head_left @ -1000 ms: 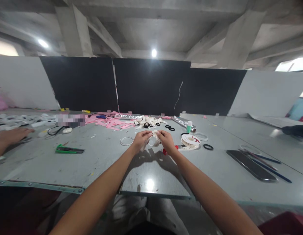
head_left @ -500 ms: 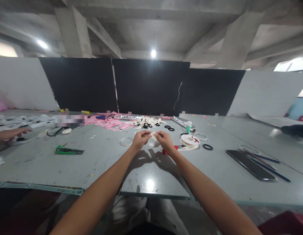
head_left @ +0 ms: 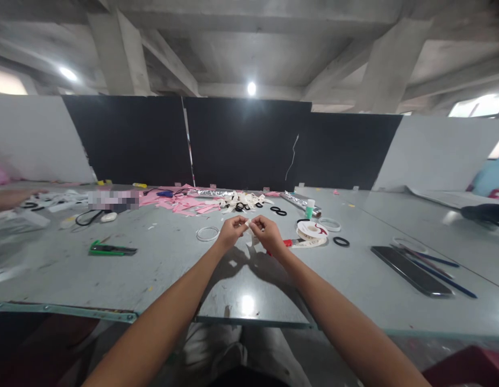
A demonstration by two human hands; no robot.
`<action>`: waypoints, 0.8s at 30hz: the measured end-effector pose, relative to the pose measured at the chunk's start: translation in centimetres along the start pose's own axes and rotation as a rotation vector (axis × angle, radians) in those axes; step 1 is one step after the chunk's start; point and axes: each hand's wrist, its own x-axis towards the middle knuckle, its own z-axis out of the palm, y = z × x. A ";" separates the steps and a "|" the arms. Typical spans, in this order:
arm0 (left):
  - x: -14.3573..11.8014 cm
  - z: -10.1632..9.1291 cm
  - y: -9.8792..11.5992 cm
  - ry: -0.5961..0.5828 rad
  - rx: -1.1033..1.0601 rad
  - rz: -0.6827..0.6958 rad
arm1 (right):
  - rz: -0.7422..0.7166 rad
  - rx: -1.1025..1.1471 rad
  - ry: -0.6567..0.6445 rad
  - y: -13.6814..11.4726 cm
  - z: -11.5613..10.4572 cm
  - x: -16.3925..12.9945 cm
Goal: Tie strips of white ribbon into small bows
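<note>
My left hand and my right hand meet above the grey table, fingertips pinched together on a short piece of white ribbon. A loose end of the ribbon hangs below the fingers. A roll of printed white ribbon lies just right of my right hand, with a red-handled tool partly hidden behind that hand. A clear ring lies left of my left hand.
Black rings, pink scraps and a ribbon pile lie farther back. A green cutter is at left, a dark phone and pencils at right. Another person's hand works at far left.
My hands have drawn closer and the ribbon loop seen earlier is now folded small between the fingertips. The other person's hand at left moved farther back.
</note>
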 end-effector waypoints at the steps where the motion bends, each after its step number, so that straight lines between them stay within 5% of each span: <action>1: 0.0 0.0 0.0 -0.014 -0.002 0.008 | -0.002 0.000 -0.001 0.0 0.0 0.0; 9: 0.0 0.2 0.1 0.069 -0.028 -0.048 | -0.064 -0.017 0.088 0.0 -0.1 0.0; 24: 0.1 0.0 -0.5 0.049 0.034 0.012 | -0.204 -0.389 0.022 -0.4 -0.5 -0.2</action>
